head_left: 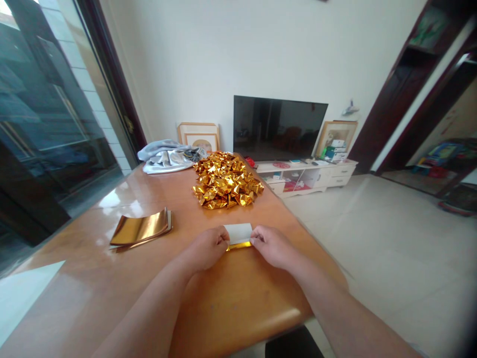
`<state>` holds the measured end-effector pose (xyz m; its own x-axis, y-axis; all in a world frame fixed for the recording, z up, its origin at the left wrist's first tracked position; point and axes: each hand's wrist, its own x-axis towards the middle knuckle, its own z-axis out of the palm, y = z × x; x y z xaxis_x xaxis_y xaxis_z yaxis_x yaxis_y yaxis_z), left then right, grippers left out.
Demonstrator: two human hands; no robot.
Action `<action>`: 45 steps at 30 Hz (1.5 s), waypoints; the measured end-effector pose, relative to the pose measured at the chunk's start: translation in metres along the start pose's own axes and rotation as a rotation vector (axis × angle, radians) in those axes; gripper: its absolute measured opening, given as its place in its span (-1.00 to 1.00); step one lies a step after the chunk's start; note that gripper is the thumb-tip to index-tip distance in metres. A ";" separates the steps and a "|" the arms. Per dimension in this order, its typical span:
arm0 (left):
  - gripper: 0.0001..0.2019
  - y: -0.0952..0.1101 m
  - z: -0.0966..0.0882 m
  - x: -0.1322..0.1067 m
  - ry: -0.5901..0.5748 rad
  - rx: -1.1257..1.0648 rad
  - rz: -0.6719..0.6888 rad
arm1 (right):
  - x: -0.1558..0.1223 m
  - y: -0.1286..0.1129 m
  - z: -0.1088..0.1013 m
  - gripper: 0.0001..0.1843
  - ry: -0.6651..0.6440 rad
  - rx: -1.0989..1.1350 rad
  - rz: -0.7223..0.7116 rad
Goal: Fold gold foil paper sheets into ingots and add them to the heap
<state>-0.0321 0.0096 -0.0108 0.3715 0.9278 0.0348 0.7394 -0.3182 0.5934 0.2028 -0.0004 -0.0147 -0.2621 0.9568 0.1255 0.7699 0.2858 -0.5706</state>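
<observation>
Between my two hands is a sheet of gold foil paper [238,233], its white back facing up and a narrow gold strip folded over along the near edge. My left hand [213,247] pinches the left end of that fold. At the right end, the fingers of my right hand [269,244] are closed on the same sheet. Beyond it rises a heap of folded gold foil pieces [227,181]. Left of my hands lies a stack of flat gold foil sheets [141,228], slightly curled.
The wooden table [231,308] ends in a rounded edge on my right. Silvery cloth [169,156] is bunched at the far left. A pale sheet [26,293] lies at the near left. Past the table stand a television [279,128] and a low white cabinet [324,176].
</observation>
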 end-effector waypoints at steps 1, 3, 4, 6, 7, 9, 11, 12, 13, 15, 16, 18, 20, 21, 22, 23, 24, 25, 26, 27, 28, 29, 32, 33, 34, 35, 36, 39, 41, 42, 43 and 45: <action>-0.88 -0.002 0.000 0.001 0.003 -0.002 -0.002 | 0.003 0.001 0.001 -0.88 -0.011 0.007 0.028; -0.84 -0.004 0.001 0.004 0.006 -0.002 -0.001 | 0.008 0.004 0.002 -0.90 -0.028 0.002 0.061; -0.82 -0.005 0.001 0.004 0.007 -0.002 0.001 | 0.011 0.005 0.003 -0.91 -0.032 -0.003 0.069; -0.80 -0.005 0.000 0.005 0.007 -0.002 -0.003 | 0.014 0.006 0.005 -0.90 -0.034 0.000 0.078; -0.79 -0.005 0.000 0.005 0.005 -0.001 -0.006 | 0.015 0.007 0.005 -0.90 -0.035 0.005 0.080; -0.79 -0.004 -0.001 0.006 0.001 -0.004 -0.008 | 0.016 0.008 0.006 -0.90 -0.033 0.016 0.084; -0.80 -0.004 -0.001 0.006 -0.002 -0.012 -0.014 | 0.016 0.009 0.007 -0.92 -0.025 0.026 0.093; -0.81 -0.004 -0.001 0.006 0.000 -0.015 -0.018 | 0.017 0.009 0.007 -0.94 -0.018 0.031 0.100; -0.83 -0.005 0.000 0.007 0.003 -0.013 -0.024 | 0.017 0.009 0.008 -0.94 -0.012 0.036 0.108; -0.85 -0.006 0.001 0.007 0.011 -0.004 -0.032 | 0.019 0.010 0.009 -0.97 -0.002 0.049 0.125; -0.86 -0.006 0.001 0.008 0.015 0.001 -0.034 | 0.019 0.011 0.010 -0.98 0.003 0.056 0.134; -0.86 -0.007 0.002 0.008 0.019 0.006 -0.035 | 0.021 0.012 0.010 -0.98 0.008 0.072 0.154; -0.86 -0.007 0.003 0.007 0.019 0.003 -0.034 | 0.022 0.012 0.010 -0.96 0.010 0.088 0.172; -0.86 -0.007 0.003 0.007 0.018 0.003 -0.033 | 0.022 0.013 0.010 -0.96 0.010 0.095 0.180; -0.87 -0.007 0.003 0.007 0.017 0.003 -0.033 | 0.023 0.013 0.010 -0.95 0.009 0.102 0.187; -0.88 -0.007 0.003 0.007 0.015 0.003 -0.033 | 0.023 0.013 0.010 -0.95 0.007 0.108 0.192; -0.89 -0.006 0.003 0.007 0.012 0.003 -0.035 | 0.023 0.013 0.010 -0.94 0.006 0.114 0.197; -0.89 -0.006 0.003 0.007 0.010 0.004 -0.036 | 0.022 0.014 0.010 -0.94 0.004 0.119 0.200; -0.89 -0.006 0.003 0.007 0.008 0.006 -0.038 | 0.022 0.014 0.010 -0.93 0.003 0.124 0.204; -0.89 -0.006 0.003 0.007 0.006 0.008 -0.040 | 0.022 0.014 0.010 -0.93 0.002 0.128 0.206; -0.89 -0.006 0.003 0.007 0.005 0.009 -0.040 | 0.022 0.014 0.010 -0.92 0.001 0.133 0.209; -0.89 -0.006 0.003 0.007 0.005 0.012 -0.041 | 0.022 0.015 0.010 -0.92 0.001 0.138 0.211; -0.90 -0.006 0.004 0.007 0.005 0.021 -0.042 | 0.021 0.015 0.010 -0.91 0.001 0.151 0.215; -0.91 -0.006 0.005 0.007 0.005 0.026 -0.042 | 0.021 0.016 0.010 -0.90 0.001 0.152 0.216; -0.91 -0.006 0.005 0.007 0.005 0.031 -0.041 | 0.020 0.016 0.011 -0.90 0.000 0.153 0.216; -0.91 -0.006 0.005 0.007 0.006 0.037 -0.040 | 0.020 0.016 0.011 -0.89 -0.001 0.155 0.216; -0.91 -0.006 0.005 0.007 0.008 0.043 -0.038 | 0.019 0.017 0.011 -0.89 0.000 0.156 0.216; -0.91 -0.005 0.003 0.005 0.019 0.066 -0.022 | 0.017 0.018 0.013 -0.88 0.003 0.153 0.207; -0.89 -0.003 0.002 0.004 0.033 0.082 -0.002 | 0.015 0.019 0.014 -0.87 0.012 0.140 0.193; -0.87 -0.001 0.002 0.003 0.045 0.097 0.021 | 0.014 0.020 0.015 -0.86 0.019 0.131 0.181; -0.83 0.000 0.001 0.002 0.062 0.118 0.054 | 0.013 0.020 0.015 -0.85 0.030 0.122 0.168; -0.73 0.003 0.001 0.001 0.092 0.172 0.141 | 0.010 0.021 0.016 -0.85 0.052 0.099 0.144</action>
<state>-0.0286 0.0093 -0.0100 0.4310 0.8830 0.1856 0.7714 -0.4673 0.4319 0.2070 0.0146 -0.0386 -0.1204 0.9897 0.0772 0.7356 0.1411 -0.6625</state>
